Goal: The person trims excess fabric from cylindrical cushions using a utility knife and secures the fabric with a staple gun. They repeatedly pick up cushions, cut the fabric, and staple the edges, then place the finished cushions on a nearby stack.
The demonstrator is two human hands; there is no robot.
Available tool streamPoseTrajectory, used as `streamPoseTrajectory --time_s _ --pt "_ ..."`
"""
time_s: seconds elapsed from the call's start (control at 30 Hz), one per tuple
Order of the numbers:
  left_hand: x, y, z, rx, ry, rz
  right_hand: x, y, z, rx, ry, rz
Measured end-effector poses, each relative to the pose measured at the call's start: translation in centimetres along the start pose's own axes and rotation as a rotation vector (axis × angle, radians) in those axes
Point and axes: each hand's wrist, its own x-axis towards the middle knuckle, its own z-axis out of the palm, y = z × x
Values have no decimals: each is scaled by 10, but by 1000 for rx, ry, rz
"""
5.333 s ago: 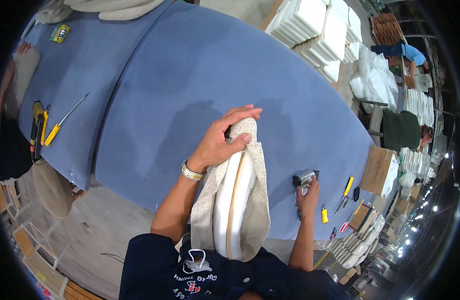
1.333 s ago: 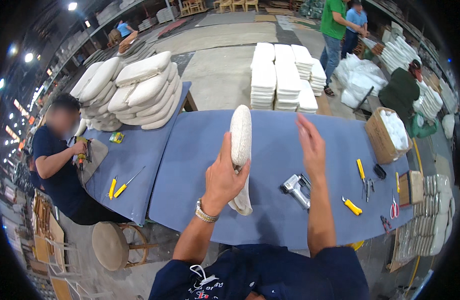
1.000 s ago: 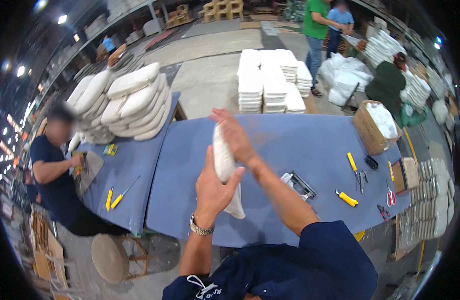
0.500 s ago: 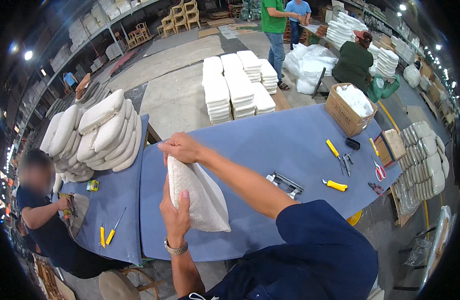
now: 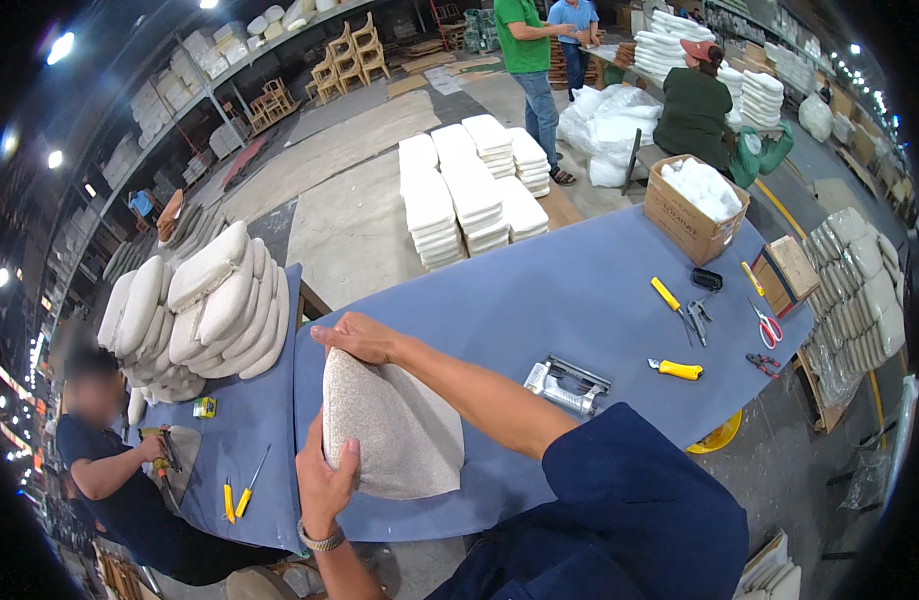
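Observation:
Between my two hands a cream, rough-textured cushion cover (image 5: 395, 430) is held tilted over the blue table. My right hand (image 5: 358, 338) reaches across from the right and is closed on its top edge. Lower down, my left hand (image 5: 328, 480), with a watch at the wrist, grips the left side along the seam, thumb on the near face. The fingers behind the fabric are hidden, and I cannot tell whether there is filling inside. To the right of the cover, a silver staple gun (image 5: 570, 385) lies on the table.
The blue table (image 5: 420, 290) carries yellow-handled tools (image 5: 675, 370), red-handled scissors (image 5: 768, 325) and a carton of white stuffing (image 5: 695, 215). Cream cushions (image 5: 230, 300) are piled at left, beside a co-worker (image 5: 110, 450) holding a tool. White cushion stacks (image 5: 470, 190) stand beyond the table.
The cover has come a little lower and left and turned, so more of its broad face shows. Both hands keep their grip on it. The view has shifted slightly.

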Motion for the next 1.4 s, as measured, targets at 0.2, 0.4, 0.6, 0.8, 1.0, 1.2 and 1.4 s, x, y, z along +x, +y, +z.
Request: streamPoseTrajectory --time_s 0.2,0.4,0.6,0.8,1.0,1.2,1.4 --pt "44 33 15 -126 -25 123 -55 -12 9 233 207 -163" --pt "52 37 50 -314 -202 232 -97 -5 -4 372 432 -232" --pt "58 46 51 -176 -316 340 -119 -2 -7 439 560 -192" --pt "42 21 22 -219 -436 359 -128 -15 20 369 630 -185" --pt "-8 -6 -15 -58 -373 454 -134 -5 65 340 647 -66" --pt "-54 -34 -39 -115 -248 559 -122 -42 103 219 625 -244" --pt "-78 -116 12 -320 -119 575 -116 -61 133 -356 492 -476"
